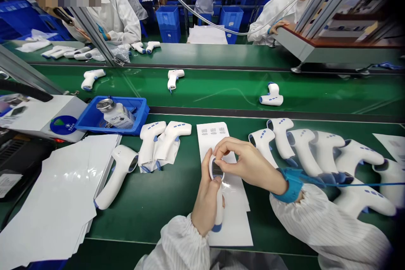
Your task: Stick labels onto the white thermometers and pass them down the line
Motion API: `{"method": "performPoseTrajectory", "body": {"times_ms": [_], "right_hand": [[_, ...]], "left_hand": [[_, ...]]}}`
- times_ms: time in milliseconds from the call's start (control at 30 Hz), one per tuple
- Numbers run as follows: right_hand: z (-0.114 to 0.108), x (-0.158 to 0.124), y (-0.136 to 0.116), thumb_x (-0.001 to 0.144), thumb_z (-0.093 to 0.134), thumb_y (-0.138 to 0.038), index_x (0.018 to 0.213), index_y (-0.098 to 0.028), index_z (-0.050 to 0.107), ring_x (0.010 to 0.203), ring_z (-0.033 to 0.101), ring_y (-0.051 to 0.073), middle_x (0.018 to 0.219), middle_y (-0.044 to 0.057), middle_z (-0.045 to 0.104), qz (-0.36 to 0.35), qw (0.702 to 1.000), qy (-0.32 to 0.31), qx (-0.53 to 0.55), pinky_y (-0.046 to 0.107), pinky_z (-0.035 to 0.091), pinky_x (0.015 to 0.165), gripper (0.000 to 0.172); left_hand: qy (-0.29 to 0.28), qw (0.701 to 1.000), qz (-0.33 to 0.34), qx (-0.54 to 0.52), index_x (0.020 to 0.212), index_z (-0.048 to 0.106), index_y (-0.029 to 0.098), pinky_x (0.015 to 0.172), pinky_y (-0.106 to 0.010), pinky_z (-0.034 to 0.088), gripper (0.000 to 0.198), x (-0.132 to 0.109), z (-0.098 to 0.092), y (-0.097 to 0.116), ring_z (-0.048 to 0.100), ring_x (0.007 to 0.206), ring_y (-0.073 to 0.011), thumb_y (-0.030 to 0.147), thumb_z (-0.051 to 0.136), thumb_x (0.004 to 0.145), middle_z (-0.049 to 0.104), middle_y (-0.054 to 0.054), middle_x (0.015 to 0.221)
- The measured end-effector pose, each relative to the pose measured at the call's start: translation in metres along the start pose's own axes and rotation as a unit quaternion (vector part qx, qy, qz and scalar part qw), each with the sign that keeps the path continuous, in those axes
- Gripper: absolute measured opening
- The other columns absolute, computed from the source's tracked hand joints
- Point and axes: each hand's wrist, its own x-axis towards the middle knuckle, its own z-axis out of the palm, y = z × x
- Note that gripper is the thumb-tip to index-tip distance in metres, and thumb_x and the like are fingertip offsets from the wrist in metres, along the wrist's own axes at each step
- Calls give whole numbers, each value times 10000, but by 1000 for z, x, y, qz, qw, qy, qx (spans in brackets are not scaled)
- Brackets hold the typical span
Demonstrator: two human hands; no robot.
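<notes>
My left hand point(204, 200) is wrapped around a white handheld infrared thermometer point(219, 209), its handle pointing down toward me and its dark screen facing up. At the screen's upper edge, my right hand point(242, 160) has thumb and forefinger pinched together; whatever is between them is too small to make out. A blue wrist strap point(289, 184) with a cord circles my right wrist. Beneath both hands lie white sheets point(234, 230), and the far one point(212, 130) carries small printed blocks.
Several more thermometers point(303, 147) lie to the right, and two point(172, 135) rest left of the sheets. One thermometer point(118, 177) lies beside a paper stack point(60, 194). A blue tray point(142, 116) holds a bottle point(118, 116). Beyond, thermometers sit on a green belt point(215, 93); co-workers are opposite.
</notes>
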Motion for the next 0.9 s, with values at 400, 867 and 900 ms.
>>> {"method": "performPoseTrajectory", "body": {"times_ms": [400,867,900], "right_hand": [[3,-4,2,810,641,-145,909,-226,583,873,598,156,945,-2,655,7,1000,-2,-28,303,490,796,140],[15,-7,18,929,550,-217,874,-222,639,857,631,178,894,34,693,-60,994,75,-50,338,496,789,105],[14,-6,18,927,552,-225,864,-219,629,846,630,173,886,30,686,-38,995,85,-36,330,498,779,99]], "left_hand": [[9,1000,-21,-8,1485,151,360,469,-233,420,553,1,1,4,420,423,-38,318,352,972,606,-55,1107],[13,999,-42,-23,1510,101,293,448,-222,380,598,-1,4,1,379,406,-90,268,326,956,456,63,603],[16,998,-47,-28,1508,107,301,444,-222,380,597,-2,4,2,373,402,-88,273,328,954,470,61,618]]}}
